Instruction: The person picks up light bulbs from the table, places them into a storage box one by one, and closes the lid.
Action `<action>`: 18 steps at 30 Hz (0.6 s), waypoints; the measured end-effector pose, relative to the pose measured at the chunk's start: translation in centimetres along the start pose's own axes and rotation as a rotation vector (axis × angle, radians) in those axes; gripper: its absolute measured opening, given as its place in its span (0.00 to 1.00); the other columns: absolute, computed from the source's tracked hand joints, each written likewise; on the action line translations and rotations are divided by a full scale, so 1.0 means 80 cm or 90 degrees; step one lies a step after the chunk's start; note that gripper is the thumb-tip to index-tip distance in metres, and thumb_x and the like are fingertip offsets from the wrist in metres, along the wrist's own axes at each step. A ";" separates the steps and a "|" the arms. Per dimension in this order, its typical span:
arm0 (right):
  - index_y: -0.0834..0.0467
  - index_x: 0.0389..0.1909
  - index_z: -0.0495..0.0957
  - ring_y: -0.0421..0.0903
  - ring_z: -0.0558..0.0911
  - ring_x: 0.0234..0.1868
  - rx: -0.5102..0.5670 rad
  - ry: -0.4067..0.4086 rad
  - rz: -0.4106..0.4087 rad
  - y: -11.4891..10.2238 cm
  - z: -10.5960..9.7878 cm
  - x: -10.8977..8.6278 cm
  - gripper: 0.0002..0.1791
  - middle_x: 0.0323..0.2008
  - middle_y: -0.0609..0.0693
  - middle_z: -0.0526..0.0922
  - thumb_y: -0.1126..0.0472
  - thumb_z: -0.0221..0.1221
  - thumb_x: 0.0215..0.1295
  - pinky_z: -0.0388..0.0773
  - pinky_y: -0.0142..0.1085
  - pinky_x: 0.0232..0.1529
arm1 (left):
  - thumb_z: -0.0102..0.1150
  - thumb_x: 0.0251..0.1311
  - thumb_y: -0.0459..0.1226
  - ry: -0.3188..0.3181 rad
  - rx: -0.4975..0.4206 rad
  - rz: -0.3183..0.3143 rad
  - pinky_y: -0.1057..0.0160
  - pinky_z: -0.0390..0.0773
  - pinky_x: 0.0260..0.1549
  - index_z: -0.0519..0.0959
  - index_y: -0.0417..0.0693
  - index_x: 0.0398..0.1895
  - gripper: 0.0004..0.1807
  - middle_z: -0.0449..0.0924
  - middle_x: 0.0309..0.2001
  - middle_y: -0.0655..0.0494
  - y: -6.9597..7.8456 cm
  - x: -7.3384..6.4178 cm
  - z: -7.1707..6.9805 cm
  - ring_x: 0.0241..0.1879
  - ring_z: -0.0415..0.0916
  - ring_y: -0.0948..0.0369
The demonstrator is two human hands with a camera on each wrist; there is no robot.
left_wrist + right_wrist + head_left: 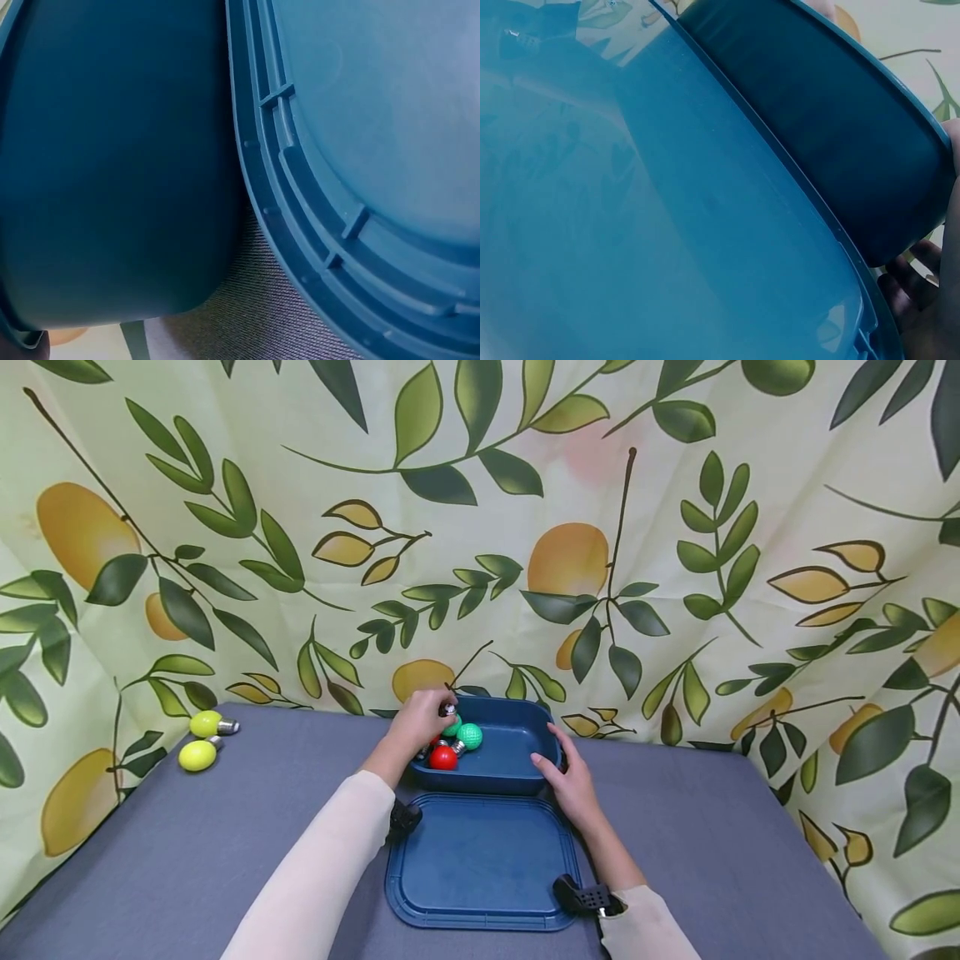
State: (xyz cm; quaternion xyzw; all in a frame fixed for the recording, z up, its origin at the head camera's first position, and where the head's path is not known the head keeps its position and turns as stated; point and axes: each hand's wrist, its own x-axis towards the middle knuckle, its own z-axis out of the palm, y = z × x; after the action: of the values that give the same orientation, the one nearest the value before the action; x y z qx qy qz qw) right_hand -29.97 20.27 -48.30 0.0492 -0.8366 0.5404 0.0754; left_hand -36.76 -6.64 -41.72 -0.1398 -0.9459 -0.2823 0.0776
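Observation:
My left hand (422,720) reaches over the left end of a blue plastic box (517,783). Its fingertips pinch a light bulb (450,710) by the silver base; the hand partly covers it. Below it in the box lie a green bulb (469,736) and a red bulb (443,757), with others partly hidden behind the hand. My right hand (573,781) grips the box at its right end, thumb at the rim. In the right wrist view, fingers (911,289) curl under the corner of the box (817,120).
The blue lid (483,860) lies flat on the grey table (675,843), just in front of the box. Two yellow bulbs (197,756) lie at the table's far left. A cloth (480,527) printed with leaves and fruit hangs behind and at the sides.

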 end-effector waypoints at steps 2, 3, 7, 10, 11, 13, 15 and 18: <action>0.44 0.77 0.59 0.58 0.70 0.71 0.003 0.000 0.000 -0.001 0.000 0.000 0.36 0.77 0.56 0.61 0.49 0.60 0.72 0.66 0.57 0.69 | 0.69 0.62 0.38 0.000 -0.001 0.002 0.53 0.83 0.53 0.84 0.46 0.54 0.17 0.86 0.50 0.49 -0.001 0.000 -0.001 0.49 0.82 0.53; 0.44 0.77 0.59 0.58 0.70 0.71 0.003 0.002 0.000 -0.001 0.000 0.000 0.35 0.77 0.56 0.61 0.49 0.60 0.72 0.66 0.56 0.69 | 0.69 0.62 0.38 0.000 -0.002 0.006 0.53 0.83 0.53 0.84 0.46 0.54 0.17 0.86 0.50 0.49 -0.001 0.000 -0.001 0.49 0.82 0.53; 0.45 0.77 0.59 0.57 0.71 0.70 0.003 0.004 -0.001 -0.001 0.000 -0.001 0.35 0.77 0.57 0.62 0.49 0.60 0.72 0.67 0.55 0.68 | 0.69 0.62 0.38 -0.005 -0.015 0.029 0.54 0.82 0.54 0.83 0.45 0.55 0.18 0.85 0.51 0.49 -0.005 0.001 -0.002 0.50 0.82 0.53; 0.45 0.77 0.59 0.57 0.72 0.69 0.003 0.002 -0.002 -0.001 0.000 0.000 0.36 0.76 0.57 0.63 0.50 0.60 0.72 0.69 0.55 0.67 | 0.68 0.63 0.37 -0.005 -0.031 0.045 0.54 0.82 0.55 0.83 0.44 0.55 0.17 0.85 0.51 0.48 -0.009 0.000 -0.006 0.51 0.81 0.53; 0.44 0.77 0.59 0.57 0.72 0.69 0.004 0.002 -0.002 -0.001 0.000 0.000 0.36 0.76 0.56 0.63 0.50 0.60 0.72 0.69 0.55 0.67 | 0.68 0.63 0.37 -0.003 -0.039 0.047 0.53 0.81 0.56 0.83 0.44 0.55 0.18 0.84 0.51 0.48 -0.009 -0.001 -0.009 0.52 0.80 0.52; 0.44 0.77 0.59 0.57 0.72 0.69 0.001 0.002 -0.002 -0.001 0.001 0.000 0.36 0.76 0.56 0.63 0.49 0.60 0.72 0.69 0.55 0.67 | 0.68 0.63 0.38 0.007 -0.054 0.048 0.51 0.80 0.58 0.83 0.45 0.55 0.17 0.84 0.53 0.47 -0.010 -0.004 -0.015 0.54 0.80 0.51; 0.44 0.77 0.59 0.57 0.72 0.69 0.001 0.002 -0.002 -0.002 0.000 0.000 0.36 0.76 0.56 0.63 0.49 0.60 0.71 0.69 0.55 0.67 | 0.67 0.64 0.38 0.022 -0.072 0.042 0.49 0.79 0.60 0.83 0.45 0.55 0.17 0.83 0.55 0.45 -0.011 -0.008 -0.024 0.56 0.79 0.49; 0.44 0.77 0.59 0.58 0.72 0.69 0.005 0.002 -0.001 -0.002 -0.002 -0.001 0.36 0.76 0.56 0.63 0.49 0.60 0.72 0.69 0.54 0.67 | 0.66 0.65 0.38 0.062 -0.102 0.033 0.48 0.78 0.60 0.83 0.45 0.56 0.17 0.83 0.57 0.44 -0.014 -0.018 -0.034 0.57 0.79 0.48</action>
State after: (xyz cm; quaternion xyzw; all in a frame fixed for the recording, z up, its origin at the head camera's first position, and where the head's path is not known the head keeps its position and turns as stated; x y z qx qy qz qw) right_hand -29.87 20.33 -48.10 0.0490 -0.8344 0.5435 0.0769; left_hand -35.52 -9.38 -40.37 -0.1560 -0.9116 -0.3612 0.1192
